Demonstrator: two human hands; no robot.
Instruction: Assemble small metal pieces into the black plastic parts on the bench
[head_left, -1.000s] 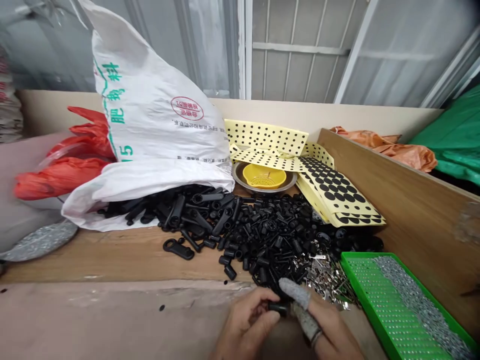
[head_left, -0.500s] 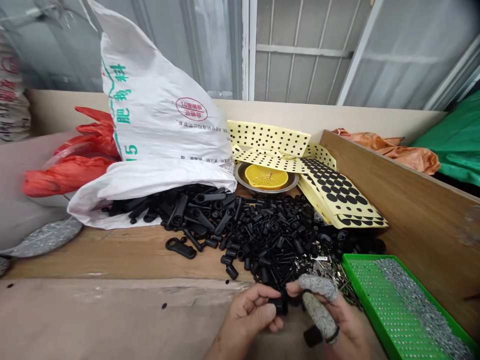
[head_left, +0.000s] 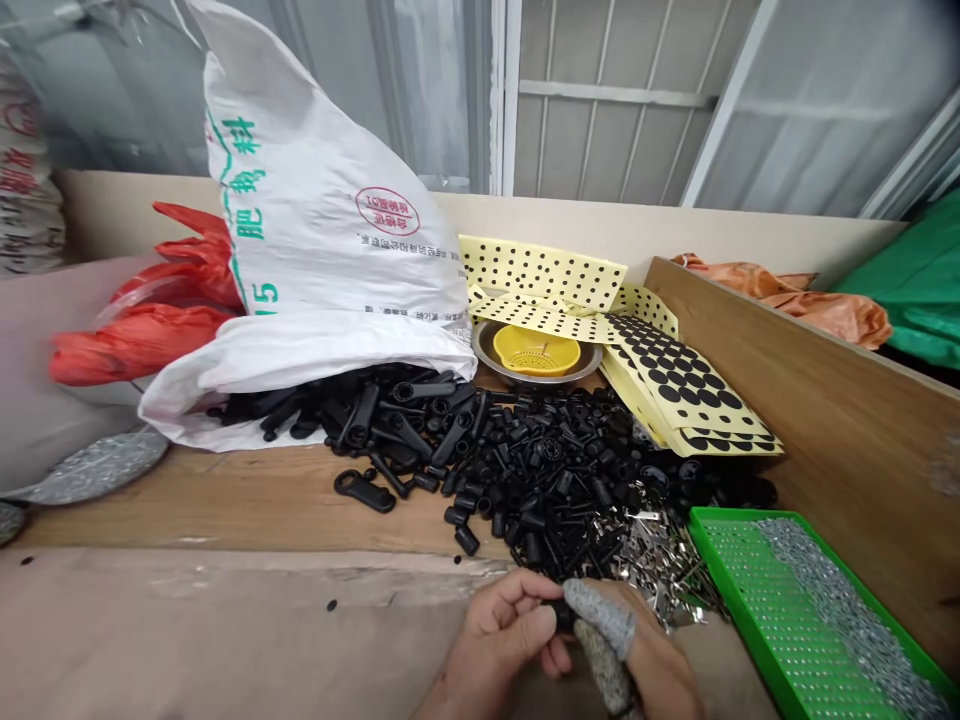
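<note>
Black plastic cap (head_left: 559, 614), seen from the head camera, sits between the person's two hands, above the near edge of the desk (head_left: 225, 630). Thumb and forefinger of the left hand (head_left: 495, 640) pinch it; the right hand (head_left: 656, 655), two digits in grey knitted sleeves (head_left: 602, 615), closes on its other side. Just beyond lie a pile of black plastic parts (head_left: 525, 470) and small metal pieces (head_left: 660, 560); a green tray (head_left: 739, 514) stands right of these.

Matt plastic parts (head_left: 551, 450), shiny metal pieces (head_left: 660, 560), glossy plastic tray (head_left: 739, 614), wooden board (head_left: 810, 385)
</note>
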